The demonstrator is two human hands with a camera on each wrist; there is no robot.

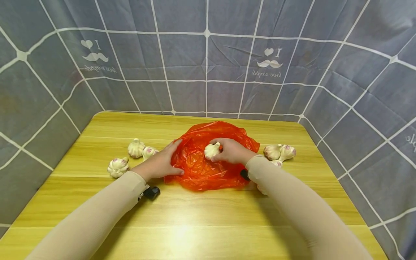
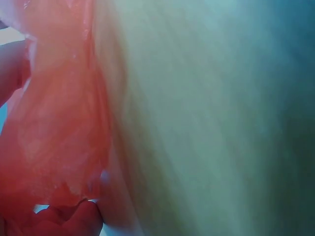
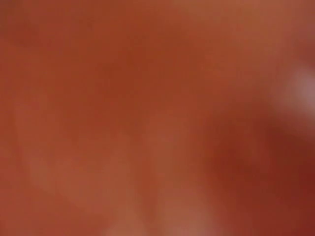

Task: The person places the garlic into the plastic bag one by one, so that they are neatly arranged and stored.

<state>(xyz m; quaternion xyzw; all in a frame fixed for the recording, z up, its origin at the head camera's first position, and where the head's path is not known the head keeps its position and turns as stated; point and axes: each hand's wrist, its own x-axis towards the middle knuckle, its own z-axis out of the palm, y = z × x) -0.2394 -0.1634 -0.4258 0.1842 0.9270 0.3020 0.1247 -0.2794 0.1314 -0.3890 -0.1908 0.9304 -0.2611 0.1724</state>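
A red plastic bag (image 1: pixel 195 180) lies spread on the table with its mouth facing up. My right hand (image 1: pixel 232 151) pinches a white garlic bulb (image 1: pixel 211 151) between thumb and fingers, over the inside of the bag. At the bag's left side, my left hand (image 1: pixel 160 160) touches the plastic with thumb and fingers spread wide apart. In the left wrist view, red plastic (image 2: pixel 59 118) stretches between the thumb side and the fingers (image 2: pixel 74 219). Blurred red plastic (image 3: pixel 138 98) fills the right wrist view, so the right fingers are hidden there.
Left of the bag lie loose garlic bulbs (image 1: pixel 118 167), one partly behind the left hand. More garlic bulbs (image 1: pixel 273 152) lie to the right, some partly covered by the right forearm. A grey checked cloth (image 1: pixel 182 57) surrounds the back and sides of the wooden table (image 1: pixel 195 231).
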